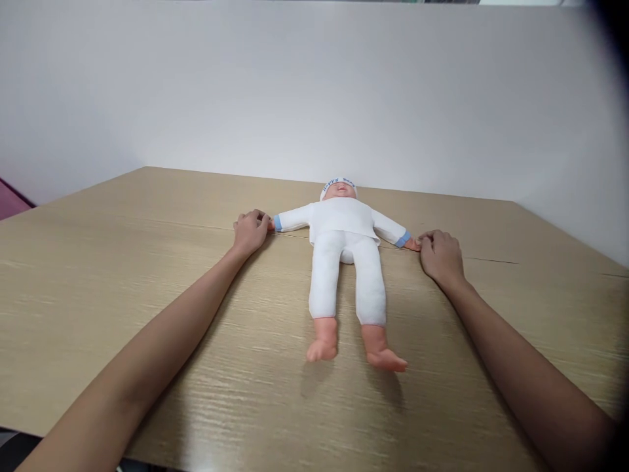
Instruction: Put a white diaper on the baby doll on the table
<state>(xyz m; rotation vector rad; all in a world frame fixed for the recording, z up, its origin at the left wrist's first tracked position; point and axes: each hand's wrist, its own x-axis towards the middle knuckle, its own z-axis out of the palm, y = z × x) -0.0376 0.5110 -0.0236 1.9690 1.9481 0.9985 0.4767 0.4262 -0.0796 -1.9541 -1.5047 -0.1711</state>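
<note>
A baby doll [344, 223] lies on its back on the wooden table, arms spread wide, feet toward me. It wears a white top and trousers with blue cuffs, and a white headband with blue lettering. At the left, my left hand [251, 231] is closed, its fingertips on the doll's small hand [271, 225]. Opposite it, my right hand [441, 254] has its fingers curled against the doll's other hand [413, 244]. The fingertips of both hands are partly hidden. The doll's bare feet [323, 344] point my way.
The light wooden table [236, 387] has a thin seam running across it, passing beneath the doll. Behind its far edge rises a plain pale wall [275, 85]. Something pink [10, 200] shows beyond the table at the far left.
</note>
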